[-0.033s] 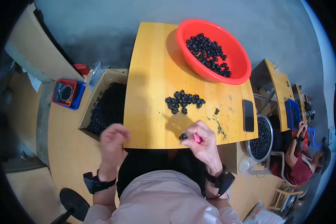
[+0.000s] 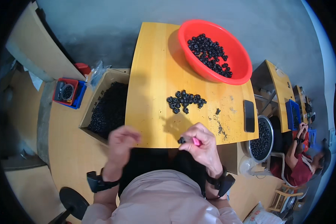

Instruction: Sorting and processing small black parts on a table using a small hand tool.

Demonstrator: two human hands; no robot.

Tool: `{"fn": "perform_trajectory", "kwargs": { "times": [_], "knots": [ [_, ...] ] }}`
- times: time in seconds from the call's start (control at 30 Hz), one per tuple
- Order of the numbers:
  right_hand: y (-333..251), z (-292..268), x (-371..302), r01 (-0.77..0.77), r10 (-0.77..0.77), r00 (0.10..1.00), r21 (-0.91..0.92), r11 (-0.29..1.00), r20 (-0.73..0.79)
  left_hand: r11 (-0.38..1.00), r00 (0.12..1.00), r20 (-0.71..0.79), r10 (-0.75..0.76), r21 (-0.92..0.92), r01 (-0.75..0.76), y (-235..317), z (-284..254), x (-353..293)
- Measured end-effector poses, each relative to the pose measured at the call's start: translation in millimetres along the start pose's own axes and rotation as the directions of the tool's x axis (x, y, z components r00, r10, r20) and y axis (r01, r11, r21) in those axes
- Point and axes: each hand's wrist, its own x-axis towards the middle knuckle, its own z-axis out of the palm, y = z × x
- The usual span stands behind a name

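My right hand (image 2: 199, 145) is closed over the table's near edge, with a pink-handled tool (image 2: 196, 141) in its fist. A small black part (image 2: 181, 140) shows at its thumb and fingertips. Over the near left corner of the table hangs my left hand (image 2: 124, 141), apart from the right. Motion smears its fingers, so I cannot make out whether anything is in them. Beyond my hands lies a loose pile of small round black parts (image 2: 184, 100), some showing holes. A red basin (image 2: 242, 71) at the table's far right has many more such parts in it.
A dark phone (image 2: 249, 115) and black shavings (image 2: 221, 128) lie on the table's right side. Left of the yellow table (image 2: 149, 56) stands a cardboard box (image 2: 86, 117) of black parts. A metal bowl (image 2: 271, 147) of parts and a seated co-worker (image 2: 300, 168) are at the right.
My left hand has moved right, toward my right hand. The right hand keeps its hold on the tool and black part, with the part tilted slightly differently.
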Motion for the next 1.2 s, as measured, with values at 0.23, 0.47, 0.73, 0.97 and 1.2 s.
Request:
{"fn": "perform_trajectory", "kwargs": {
  "times": [0.23, 0.47, 0.73, 0.97, 1.2],
  "knots": [
    [-27, 0, -28, 0.056, -0.058, 0.998, 0.078, 0.995, 0.018, 0.915, 0.896, 0.363, -0.254, -0.211, 0.345, -7, 86, -2],
    [-27, -8, -48, 0.079, -0.066, 0.994, 0.153, 0.985, -0.088, 0.896, 0.855, 0.43, -0.292, -0.189, 0.401, -17, 101, -6],
    [-25, -14, -58, 0.011, 0.011, 0.998, 0.34, 0.94, -0.064, 0.929, 0.891, 0.411, -0.193, -0.216, 0.301, -23, 115, -13],
    [-25, -22, -69, -0.019, 0.177, 0.952, 0.528, 0.849, -0.25, 0.861, 0.86, 0.419, -0.291, -0.277, 0.426, -27, 127, -13],
    [-22, -21, -88, 0.01, 0.039, 0.982, 0.252, 0.968, -0.187, 0.805, 0.875, 0.398, -0.275, -0.403, 0.436, -32, 129, -14]
  ]
}}
